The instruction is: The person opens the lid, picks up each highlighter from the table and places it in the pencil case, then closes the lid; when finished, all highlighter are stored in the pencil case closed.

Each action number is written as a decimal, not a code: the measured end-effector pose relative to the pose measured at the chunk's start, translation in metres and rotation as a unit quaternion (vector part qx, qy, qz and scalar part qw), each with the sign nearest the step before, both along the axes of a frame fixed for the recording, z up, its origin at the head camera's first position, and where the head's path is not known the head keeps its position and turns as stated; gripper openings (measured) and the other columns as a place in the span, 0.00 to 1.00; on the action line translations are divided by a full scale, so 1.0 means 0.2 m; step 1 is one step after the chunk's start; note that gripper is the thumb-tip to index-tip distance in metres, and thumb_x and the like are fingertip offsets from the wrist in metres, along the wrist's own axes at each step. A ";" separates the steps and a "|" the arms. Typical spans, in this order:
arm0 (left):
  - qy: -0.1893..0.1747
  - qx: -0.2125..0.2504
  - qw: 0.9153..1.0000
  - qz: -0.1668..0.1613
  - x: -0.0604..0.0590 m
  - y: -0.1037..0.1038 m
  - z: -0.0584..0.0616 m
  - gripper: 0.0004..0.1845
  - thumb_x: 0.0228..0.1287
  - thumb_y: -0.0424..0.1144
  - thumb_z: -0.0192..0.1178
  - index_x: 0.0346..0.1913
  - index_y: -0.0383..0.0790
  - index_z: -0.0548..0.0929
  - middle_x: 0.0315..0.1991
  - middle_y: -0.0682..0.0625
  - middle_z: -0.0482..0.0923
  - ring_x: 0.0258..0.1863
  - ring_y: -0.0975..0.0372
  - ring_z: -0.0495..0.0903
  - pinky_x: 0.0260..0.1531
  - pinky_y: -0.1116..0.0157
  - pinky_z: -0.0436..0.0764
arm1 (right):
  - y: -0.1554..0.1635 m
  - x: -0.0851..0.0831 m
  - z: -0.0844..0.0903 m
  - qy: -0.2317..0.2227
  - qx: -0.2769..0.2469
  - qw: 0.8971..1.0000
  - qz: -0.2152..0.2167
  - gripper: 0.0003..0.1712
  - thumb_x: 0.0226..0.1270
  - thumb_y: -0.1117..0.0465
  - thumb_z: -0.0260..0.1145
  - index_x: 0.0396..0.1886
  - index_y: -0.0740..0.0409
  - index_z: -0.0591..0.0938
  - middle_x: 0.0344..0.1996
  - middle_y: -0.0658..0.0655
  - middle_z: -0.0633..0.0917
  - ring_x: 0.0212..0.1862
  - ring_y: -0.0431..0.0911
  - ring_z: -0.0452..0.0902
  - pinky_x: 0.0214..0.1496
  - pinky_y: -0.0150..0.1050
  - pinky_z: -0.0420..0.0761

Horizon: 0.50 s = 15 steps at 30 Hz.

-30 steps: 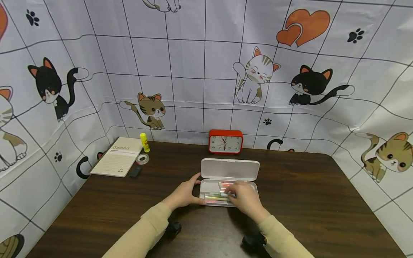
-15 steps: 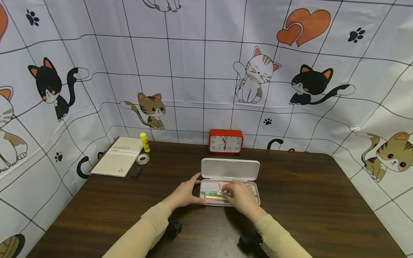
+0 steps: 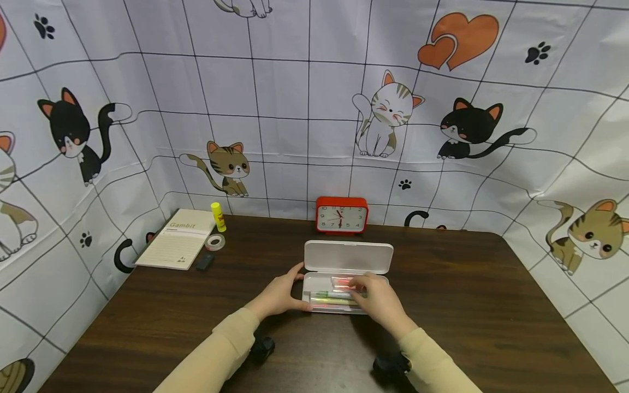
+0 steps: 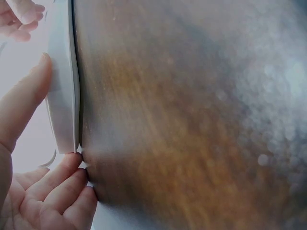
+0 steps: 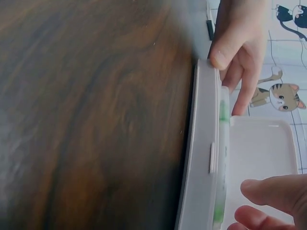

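A white pencil case (image 3: 308, 284) lies open on the dark wooden table (image 3: 467, 305), its lid (image 3: 348, 256) standing up at the back. In its tray lie a red highlighter (image 3: 342, 282), a green one (image 3: 330, 295) and a yellow one (image 3: 334, 301). My left hand (image 3: 295, 286) grips the case's left end, thumb at the front edge and fingers behind. My right hand (image 3: 361, 284) reaches over the tray's right half and its fingertips pinch the red highlighter's right end. The right wrist view shows the case wall (image 5: 204, 158), the green highlighter (image 5: 222, 110) and my left hand (image 5: 237, 43).
A red alarm clock (image 3: 342, 215) stands just behind the case. At the back left lie a notebook (image 3: 177, 245), a yellow glue stick (image 3: 218, 216), a roll of tape (image 3: 215, 242) and a small black object (image 3: 205, 261). Cat-print cloth walls (image 3: 314, 109) enclose the table.
My right hand has moved from the tray's middle toward its back right, which uncovers more of the red highlighter. The left hand has stayed on the case's end.
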<state>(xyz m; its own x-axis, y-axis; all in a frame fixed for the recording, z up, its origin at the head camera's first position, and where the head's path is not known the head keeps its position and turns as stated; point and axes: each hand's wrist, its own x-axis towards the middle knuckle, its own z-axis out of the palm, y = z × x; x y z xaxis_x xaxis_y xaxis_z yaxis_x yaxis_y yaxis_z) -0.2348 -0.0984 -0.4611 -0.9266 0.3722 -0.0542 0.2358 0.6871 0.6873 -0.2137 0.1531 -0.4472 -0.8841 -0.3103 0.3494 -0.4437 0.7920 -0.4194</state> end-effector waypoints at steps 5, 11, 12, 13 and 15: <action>-0.001 -0.002 1.000 0.002 0.00 0.00 0.00 0.58 0.44 0.51 0.75 0.73 0.35 0.52 0.63 0.40 0.71 0.65 0.47 0.67 0.63 0.47 0.65 | 0.05 0.00 -0.01 -0.012 -0.021 1.000 -0.015 0.08 0.52 0.65 0.74 0.33 0.53 0.87 0.27 0.47 0.81 0.32 0.41 0.77 0.36 0.39 0.78; 0.000 -0.002 1.000 0.007 0.00 0.01 0.00 0.57 0.44 0.50 0.76 0.73 0.34 0.53 0.63 0.39 0.71 0.64 0.46 0.67 0.63 0.47 0.64 | 0.12 0.00 -0.01 -0.006 -0.034 0.999 -0.038 0.08 0.52 0.66 0.73 0.34 0.55 0.87 0.28 0.49 0.82 0.32 0.42 0.77 0.37 0.41 0.79; 0.001 -0.002 1.000 0.007 0.00 0.01 0.00 0.57 0.44 0.50 0.76 0.73 0.34 0.53 0.62 0.39 0.72 0.64 0.46 0.67 0.63 0.47 0.64 | 0.13 0.00 -0.01 -0.003 -0.035 0.999 -0.042 0.08 0.52 0.66 0.73 0.34 0.56 0.86 0.28 0.50 0.82 0.32 0.43 0.77 0.36 0.42 0.79; 0.001 -0.002 1.000 0.007 0.00 0.01 0.00 0.58 0.44 0.50 0.76 0.73 0.34 0.53 0.62 0.39 0.72 0.64 0.46 0.67 0.63 0.47 0.64 | 0.14 0.00 -0.01 -0.002 -0.037 0.998 -0.043 0.08 0.53 0.66 0.72 0.34 0.57 0.86 0.28 0.50 0.82 0.32 0.43 0.77 0.36 0.42 0.80; 0.001 -0.002 1.000 0.007 0.00 0.01 0.00 0.58 0.44 0.50 0.76 0.73 0.34 0.53 0.62 0.40 0.72 0.64 0.46 0.67 0.63 0.47 0.64 | 0.16 0.00 -0.02 0.015 -0.039 0.998 -0.045 0.08 0.52 0.67 0.73 0.34 0.57 0.86 0.27 0.50 0.81 0.31 0.43 0.77 0.34 0.41 0.79</action>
